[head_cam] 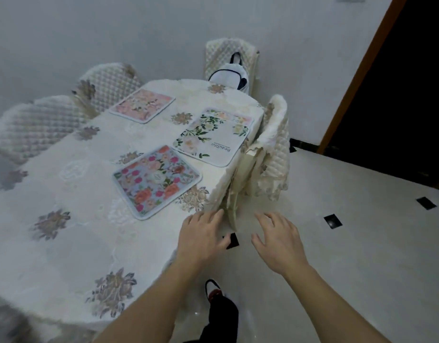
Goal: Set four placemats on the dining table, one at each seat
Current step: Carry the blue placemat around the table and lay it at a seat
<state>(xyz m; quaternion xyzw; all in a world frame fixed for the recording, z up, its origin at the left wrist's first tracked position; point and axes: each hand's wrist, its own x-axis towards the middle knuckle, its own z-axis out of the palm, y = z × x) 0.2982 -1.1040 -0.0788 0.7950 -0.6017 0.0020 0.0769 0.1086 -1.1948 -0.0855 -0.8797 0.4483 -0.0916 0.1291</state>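
The dining table wears a white cloth with grey-brown flower motifs. Nearest me lies a blue placemat with red and pink flowers. Behind it, at the right edge, a white placemat with green leaves rests on top of another mat whose pink edge shows beyond it. A pale pink floral placemat sits at the far left side. My left hand hovers at the table's near right edge, fingers spread, holding nothing. My right hand is beside it over the floor, also spread and holding nothing.
Quilted cream chairs stand round the table: two at the left, one at the far end carrying a white backpack, one at the right. Pale tiled floor with black insets lies to the right, a dark doorway beyond.
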